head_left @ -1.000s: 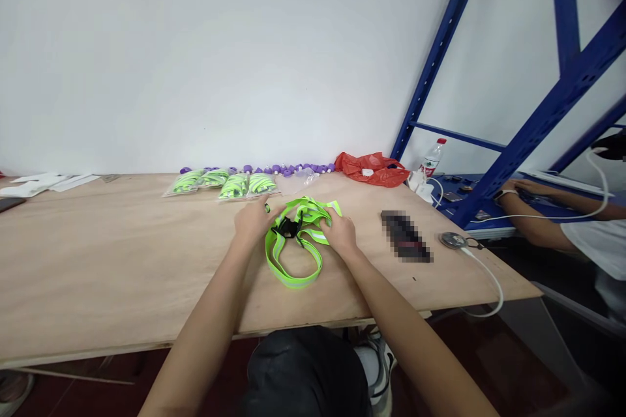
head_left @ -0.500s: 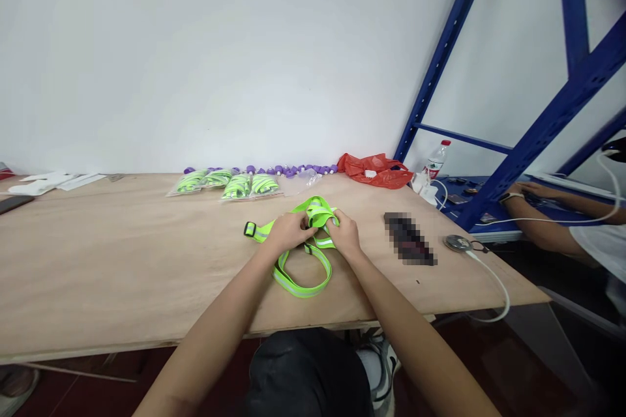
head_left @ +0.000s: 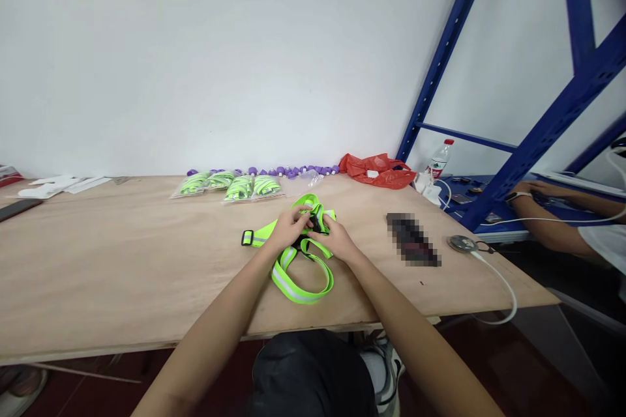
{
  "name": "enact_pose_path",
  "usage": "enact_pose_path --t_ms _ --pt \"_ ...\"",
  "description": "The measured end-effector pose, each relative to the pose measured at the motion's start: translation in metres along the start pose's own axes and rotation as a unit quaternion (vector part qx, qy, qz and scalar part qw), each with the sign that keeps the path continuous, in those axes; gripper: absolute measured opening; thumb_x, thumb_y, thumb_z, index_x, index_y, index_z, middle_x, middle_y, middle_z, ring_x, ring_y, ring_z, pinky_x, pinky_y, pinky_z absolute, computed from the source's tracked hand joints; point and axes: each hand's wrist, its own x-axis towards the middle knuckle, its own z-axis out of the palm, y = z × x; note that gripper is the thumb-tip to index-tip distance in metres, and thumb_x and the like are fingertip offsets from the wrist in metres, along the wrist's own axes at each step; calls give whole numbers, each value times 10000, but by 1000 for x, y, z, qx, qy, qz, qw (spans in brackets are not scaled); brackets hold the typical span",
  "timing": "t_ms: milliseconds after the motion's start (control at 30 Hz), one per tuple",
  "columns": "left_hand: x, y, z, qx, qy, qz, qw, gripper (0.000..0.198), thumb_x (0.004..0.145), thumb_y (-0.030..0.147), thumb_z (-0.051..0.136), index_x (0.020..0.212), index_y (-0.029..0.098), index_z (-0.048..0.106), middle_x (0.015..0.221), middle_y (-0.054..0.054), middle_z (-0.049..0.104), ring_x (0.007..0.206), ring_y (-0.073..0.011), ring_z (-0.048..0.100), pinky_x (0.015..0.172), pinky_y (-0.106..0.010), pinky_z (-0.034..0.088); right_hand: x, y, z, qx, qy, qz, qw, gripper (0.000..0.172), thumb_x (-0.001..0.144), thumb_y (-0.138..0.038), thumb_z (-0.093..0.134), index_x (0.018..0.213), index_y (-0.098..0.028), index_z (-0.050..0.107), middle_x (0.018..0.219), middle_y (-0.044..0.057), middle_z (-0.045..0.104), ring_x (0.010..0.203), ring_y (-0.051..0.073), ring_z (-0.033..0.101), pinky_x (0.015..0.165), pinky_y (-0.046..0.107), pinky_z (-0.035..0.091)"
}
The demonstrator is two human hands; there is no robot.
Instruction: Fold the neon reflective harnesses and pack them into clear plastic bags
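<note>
A neon green strap [head_left: 302,291] with a pale reflective stripe lies loosely looped on the wooden table, near its front edge. Its upper part is bunched between my two hands, around a black buckle piece. My left hand [head_left: 289,228] is closed on the bunched strap from the left, fingertips at the black piece. From the right, my right hand [head_left: 337,239] pinches the strap beside it. A black slider buckle [head_left: 248,238] sits on the strap's left end, and a round loop hangs toward me below the hands.
Bagged green straps [head_left: 239,188], purple items [head_left: 293,172] and a red plastic bag [head_left: 376,171] line the wall. Right are a blurred dark object [head_left: 413,240], a round device [head_left: 462,244] with cable, a bottle [head_left: 440,158], a blue rack and another person's arm [head_left: 548,225].
My fingers have shifted on the bunched strap, and more of the black piece shows between them. The lower loop has turned slightly. The whole view has moved a little.
</note>
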Motion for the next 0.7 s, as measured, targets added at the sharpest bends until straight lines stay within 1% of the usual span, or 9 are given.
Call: enact_pose_path --t_ms 100,167,233,300,400,467,533,633,700 --pt "1 -4 1 -12 -23 14 1000 377 908 410 529 1167 160 640 840 -52 700 807 -193 666 784 -336 531 0 2 2 -38 30 10 999 315 756 -450 657 957 -212 608 855 4 676 784 202 602 694 293 465" --pt "0 -4 3 -3 -35 26 999 410 893 377 553 1242 167 604 872 -51 693 813 -192 659 790 -338 529 2 6 3 -51 55 11 997 261 787 -453 604 878 -208 608 784 3 660 736 195 589 658 283 451" --pt "-1 -4 5 25 -41 37 998 559 845 345 620 1367 184 499 924 -49 681 813 -189 651 778 -328 527 4 9 3 -46 78 12 996 230 807 -423 551 837 -204 613 769 13 663 735 196 592 665 282 451" --pt "-1 -3 7 88 -33 47 994 752 772 314 701 1447 194 394 998 -60 660 844 -198 642 784 -326 522 5 11 1 -29 97 17 995 224 801 -401 532 833 -199 624 792 23 677 759 201 603 694 288 461" --pt "-1 -4 7 187 0 51 981 895 689 256 756 1478 191 339 1124 -101 627 938 -237 632 833 -352 507 6 14 0 11 110 20 994 247 794 -414 536 834 -190 631 812 30 681 780 206 611 717 294 473" --pt "-1 -5 6 221 19 37 974 875 701 213 723 1480 198 325 1120 -107 639 943 -251 638 820 -355 503 6 15 1 42 103 16 994 264 798 -427 538 842 -184 633 809 31 678 776 207 611 705 294 481" --pt "-1 -7 3 228 27 8 973 793 737 179 665 1458 208 337 1001 -75 678 874 -242 655 760 -335 501 6 15 1 66 87 9 994 273 802 -430 544 857 -179 636 808 33 680 771 208 614 694 294 489" --pt "-1 -9 -2 193 43 -18 980 590 788 169 599 1347 220 419 797 -6 670 741 -211 648 676 -295 479 6 15 2 76 74 1 994 289 793 -420 572 916 -169 644 856 44 697 797 215 628 714 309 506" --pt "-1 -8 -5 161 69 -10 984 463 806 173 569 1254 227 459 747 21 643 695 -188 626 653 -276 457 7 15 1 72 82 -3 994 327 770 -398 608 999 -168 645 941 57 712 850 222 639 764 326 515"
